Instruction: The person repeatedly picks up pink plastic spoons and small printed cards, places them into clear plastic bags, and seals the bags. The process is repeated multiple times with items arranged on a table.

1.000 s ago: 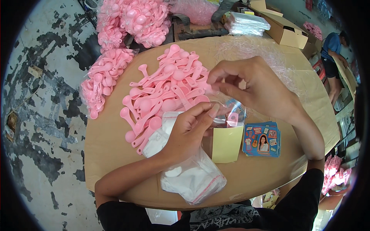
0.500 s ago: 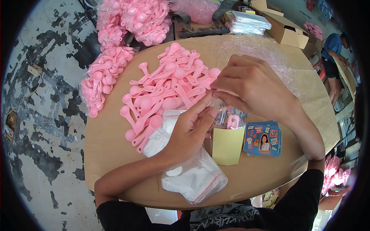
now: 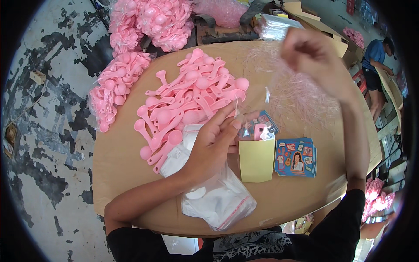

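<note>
My left hand (image 3: pixel 214 142) pinches the top of a small clear plastic bag (image 3: pixel 246 126) between thumb and fingers. Inside the bag show a pink measuring spoon (image 3: pixel 258 131), part of it hidden, and blue printed card. A pale yellow paper (image 3: pixel 256 160) covers the packet's lower part. My right hand (image 3: pixel 312 59) is raised at the upper right, blurred, with curled fingers; what they hold, if anything, I cannot make out. Below it lies a heap of thin clear plastic strips (image 3: pixel 305 94). A stack of blue printed cards (image 3: pixel 296 158) sits right of the packet.
Loose pink measuring spoons (image 3: pixel 192 94) are piled mid-table. White-looking clear bags (image 3: pixel 218 201) lie under my left forearm. Filled bags of pink spoons (image 3: pixel 115 85) stand at the left edge. Cardboard boxes (image 3: pixel 321 22) are behind; a person (image 3: pixel 376 59) works at the far right.
My right hand has moved away from the bag's top, up and to the right over the strips. My left hand has kept its pinch on the bag.
</note>
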The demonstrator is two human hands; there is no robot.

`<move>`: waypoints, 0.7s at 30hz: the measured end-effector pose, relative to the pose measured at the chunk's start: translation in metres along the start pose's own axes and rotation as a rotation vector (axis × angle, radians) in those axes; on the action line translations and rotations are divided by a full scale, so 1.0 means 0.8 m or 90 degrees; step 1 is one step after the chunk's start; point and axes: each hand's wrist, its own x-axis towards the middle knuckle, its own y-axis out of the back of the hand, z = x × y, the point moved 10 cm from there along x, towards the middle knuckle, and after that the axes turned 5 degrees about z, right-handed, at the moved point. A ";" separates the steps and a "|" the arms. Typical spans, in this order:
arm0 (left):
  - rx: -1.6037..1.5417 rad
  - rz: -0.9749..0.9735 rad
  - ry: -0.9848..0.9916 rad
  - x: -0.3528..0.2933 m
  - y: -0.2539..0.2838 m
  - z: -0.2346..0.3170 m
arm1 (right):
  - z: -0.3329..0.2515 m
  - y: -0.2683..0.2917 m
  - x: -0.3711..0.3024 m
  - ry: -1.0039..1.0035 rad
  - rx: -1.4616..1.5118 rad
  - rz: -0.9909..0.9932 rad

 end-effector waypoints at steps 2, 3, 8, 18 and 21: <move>0.012 -0.011 -0.010 0.006 0.002 -0.004 | -0.027 0.033 -0.012 0.029 -0.020 -0.066; 0.029 -0.018 -0.016 0.008 0.003 -0.007 | -0.034 0.037 -0.022 0.058 -0.032 -0.129; 0.003 -0.007 -0.032 0.010 0.000 -0.009 | 0.092 0.027 -0.052 -0.233 0.070 -0.392; 0.011 0.002 -0.007 0.007 0.013 -0.014 | 0.056 0.046 -0.038 -0.124 -0.010 0.095; -0.008 0.052 0.006 0.004 0.012 -0.013 | 0.058 -0.057 -0.093 -0.212 0.030 -0.068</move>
